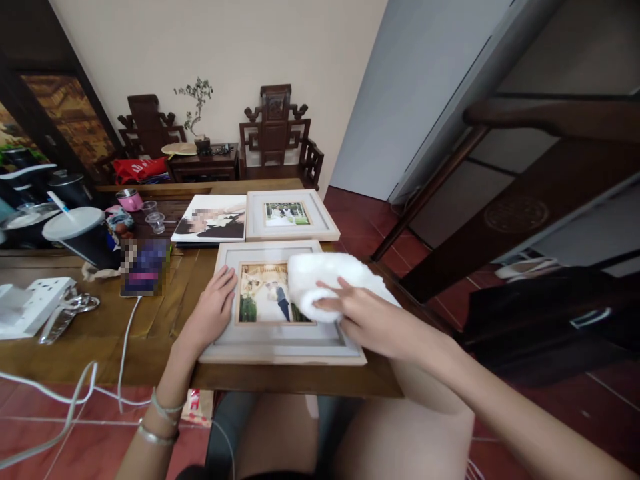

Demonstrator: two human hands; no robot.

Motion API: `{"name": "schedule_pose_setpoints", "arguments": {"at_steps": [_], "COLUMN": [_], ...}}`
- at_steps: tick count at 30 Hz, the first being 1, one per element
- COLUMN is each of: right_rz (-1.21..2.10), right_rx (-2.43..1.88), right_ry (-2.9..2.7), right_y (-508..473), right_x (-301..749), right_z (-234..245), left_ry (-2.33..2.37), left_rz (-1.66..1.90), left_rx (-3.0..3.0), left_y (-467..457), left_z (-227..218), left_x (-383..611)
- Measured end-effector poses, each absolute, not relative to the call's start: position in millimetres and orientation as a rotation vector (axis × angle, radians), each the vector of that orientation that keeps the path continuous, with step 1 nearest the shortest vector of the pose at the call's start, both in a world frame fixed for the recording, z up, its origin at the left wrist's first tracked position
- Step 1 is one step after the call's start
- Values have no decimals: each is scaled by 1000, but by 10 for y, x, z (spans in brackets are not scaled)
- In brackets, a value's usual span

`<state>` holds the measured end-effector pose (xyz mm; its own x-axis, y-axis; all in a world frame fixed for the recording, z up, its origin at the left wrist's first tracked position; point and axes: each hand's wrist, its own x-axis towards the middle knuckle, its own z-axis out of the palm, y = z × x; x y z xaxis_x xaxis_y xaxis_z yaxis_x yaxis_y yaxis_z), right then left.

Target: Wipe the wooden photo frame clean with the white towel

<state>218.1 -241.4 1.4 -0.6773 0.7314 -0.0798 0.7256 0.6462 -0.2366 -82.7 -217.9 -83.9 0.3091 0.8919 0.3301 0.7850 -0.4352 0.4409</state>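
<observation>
A pale framed photo (260,340) lies flat at the near edge of the wooden table (150,347). My left hand (213,307) rests on the frame's left border, fingers stretched out flat. My right hand (360,313) presses a white fluffy cloth (325,277) onto the right side of the frame's glass, fingers laid over the cloth. The picture in the middle of the frame is partly covered by the cloth.
Behind lie a second framed photo (293,215) and an unframed print (210,219). At the left are a black lidded cup (83,233), a phone (144,268), a white power strip (30,303), scissors, cables. Dark carved chairs stand at the wall; a wooden rail rises at right.
</observation>
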Motion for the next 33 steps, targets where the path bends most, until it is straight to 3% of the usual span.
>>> {"name": "schedule_pose_setpoints", "arguments": {"at_steps": [5, 10, 19, 22, 28, 33], "right_rz": [132, -25, 281, 249, -149, -240], "right_rx": [-1350, -1219, -1181, -1303, -1390, -1324], "right_ry": [-2684, -2773, -2794, -2741, -2746, -2856], "right_y": [-1878, -2069, -3071, -2831, -1868, -1862], "right_x": [2105, 2106, 2295, 2245, 1886, 1763], "right_z": [-160, -276, -91, -37, -233, -364], "left_ry": [1535, 1589, 1583, 1597, 1589, 1612], "left_rz": [808, 835, 828, 804, 783, 805], "left_rx": [2375, 2356, 2336, 2318, 2336, 2322], "left_y": [-2185, -2179, -2170, -2174, -2186, -2193], "left_z": [-817, -848, -853, -833, -808, -820], "left_x": [-836, -824, -808, -802, -813, -808]}}
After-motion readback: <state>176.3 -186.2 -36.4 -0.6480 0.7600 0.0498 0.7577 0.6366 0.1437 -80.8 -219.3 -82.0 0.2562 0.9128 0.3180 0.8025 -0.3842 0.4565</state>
